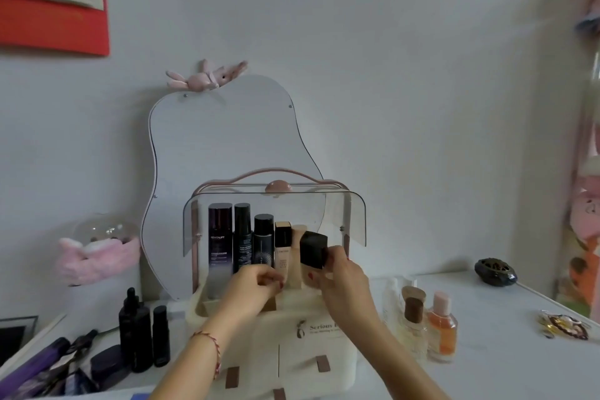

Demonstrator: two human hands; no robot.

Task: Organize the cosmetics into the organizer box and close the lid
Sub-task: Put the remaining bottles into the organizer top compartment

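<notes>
I see clear glossy plastic lid (354, 214) — matt cream organizer box (292, 318), glass perfume bottles (441, 331), fluffy pink cloth bunny (207, 76).

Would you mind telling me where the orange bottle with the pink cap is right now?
In the head view, the orange bottle with the pink cap stands on the table right of the organizer box, beside a clear bottle with a brown cap.

Both forearms are bare, with no sleeves in view. The left wrist wears a thin braided cord bracelet (212, 347) in red with paler strands, its loose end hanging down the side of the wrist. The fingernails of the left hand (256, 286) and the right hand (344, 279) are painted red
</notes>
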